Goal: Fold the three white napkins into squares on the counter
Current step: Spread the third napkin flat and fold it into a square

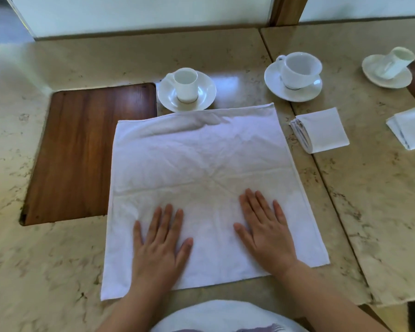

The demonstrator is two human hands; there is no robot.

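Both hands, left hand (159, 245) and right hand (266, 230), lie flat with fingers spread, pressing the near part of the unfolded napkin (201, 164) on the tabletop (46, 271).

A café or hotel dining area is showing: 3 white cups on saucers (187, 92) are sitting on a marble surface (34, 259).

Open napkin (201, 176): spread flat on the table (46, 271), creased, far-left corner over the wood inset (86, 149).
Left hand (159, 245): palm down, fingers straight, pressing the napkin's near part.
Right hand (266, 233): the same, beside it, well apart.
Folded napkin (321, 130): small square, right of the open one.
Second folded napkin (410, 127): farther right, cut by the frame edge.
Cups on saucers: near-left cup (186, 85), middle cup (300, 69), far-right cup (397, 62).
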